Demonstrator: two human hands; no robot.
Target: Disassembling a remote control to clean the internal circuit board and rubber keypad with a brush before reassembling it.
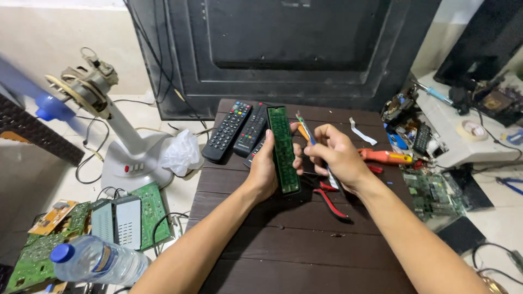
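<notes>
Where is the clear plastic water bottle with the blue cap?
The clear plastic water bottle with the blue cap lies at the head view's lower left, on the green circuit boards, left of the dark wooden table.

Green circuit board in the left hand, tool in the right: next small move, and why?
Probably bring the thin tool tip down onto the green circuit board. The left hand holds the board upright and steady above the dark table, while the right hand pinches the tool beside the board's upper edge, not clearly touching it.
</notes>
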